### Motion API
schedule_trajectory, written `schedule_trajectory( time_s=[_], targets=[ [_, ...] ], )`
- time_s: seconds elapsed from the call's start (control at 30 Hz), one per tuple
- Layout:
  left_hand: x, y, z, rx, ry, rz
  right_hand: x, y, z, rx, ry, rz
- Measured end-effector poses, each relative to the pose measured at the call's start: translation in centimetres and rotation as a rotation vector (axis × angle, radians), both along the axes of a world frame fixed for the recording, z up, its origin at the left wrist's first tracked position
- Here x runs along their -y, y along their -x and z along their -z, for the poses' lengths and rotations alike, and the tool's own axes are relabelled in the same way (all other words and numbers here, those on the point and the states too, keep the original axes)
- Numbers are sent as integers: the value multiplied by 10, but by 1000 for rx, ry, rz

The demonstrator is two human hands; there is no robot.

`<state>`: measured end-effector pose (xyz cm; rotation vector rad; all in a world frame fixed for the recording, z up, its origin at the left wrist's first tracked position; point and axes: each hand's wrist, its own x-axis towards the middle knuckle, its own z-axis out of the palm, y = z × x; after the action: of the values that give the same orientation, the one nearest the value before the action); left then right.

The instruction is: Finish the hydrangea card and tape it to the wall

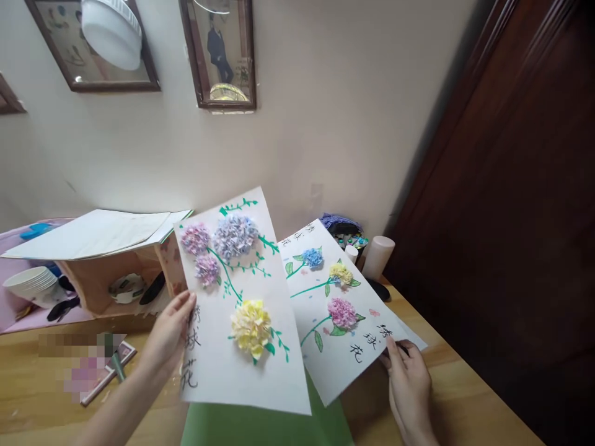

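1. While both sheets are lifted off the wooden counter (465, 384), the left hand (170, 334) pinches the left edge of the larger white paper sheet with paper-ball flowers (242, 310), thumb on the front beside the black brush lettering, fingers hidden behind.
2. The right hand (409, 384) pinches the lower right corner of the smaller white paper sheet with paper-ball flowers (334, 310), fingertips pressed together over the paper near its own lettering.
3. Held by edge and corner, neither grip covers the raised flowers, and both sheets tilt up towards the camera, which seems to be so that the two can be viewed side by side; the larger sheet overlaps the smaller one's left edge.
4. Counted: the larger sheet carries four flowers, two pink, one pale blue-violet and one yellow; the smaller sheet carries three, one blue, one yellow and one pink, all on green drawn stems.
5. Below the sheets, at the near edge of the counter, lies one green sheet of paper (264, 427).
6. Towards the far left corner stands one open wooden box (111, 291), with a stack of white paper plates (32, 282) beside it and large pale boards resting on top.
7. At the far right corner, just behind the smaller sheet, stands one pale pink cylinder (377, 257) near a purple bundle (339, 222).
8. On the wall hang two framed pictures (218, 52).
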<state>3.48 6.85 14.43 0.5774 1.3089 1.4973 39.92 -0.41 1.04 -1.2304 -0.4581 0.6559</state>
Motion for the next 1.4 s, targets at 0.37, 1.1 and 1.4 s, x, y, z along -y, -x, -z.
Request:
schedule_trajectory(
  time_s=[0.37,1.1,1.4],
  targets=[
    [-3,-45,63,68,2,111,5,51,-11,-62,-65,-45],
    [-4,-64,66,178,-42,124,11,68,-6,-23,5,-226],
    [-6,-67,69,233,-83,137,10,63,14,-50,-5,-263]
  ],
)
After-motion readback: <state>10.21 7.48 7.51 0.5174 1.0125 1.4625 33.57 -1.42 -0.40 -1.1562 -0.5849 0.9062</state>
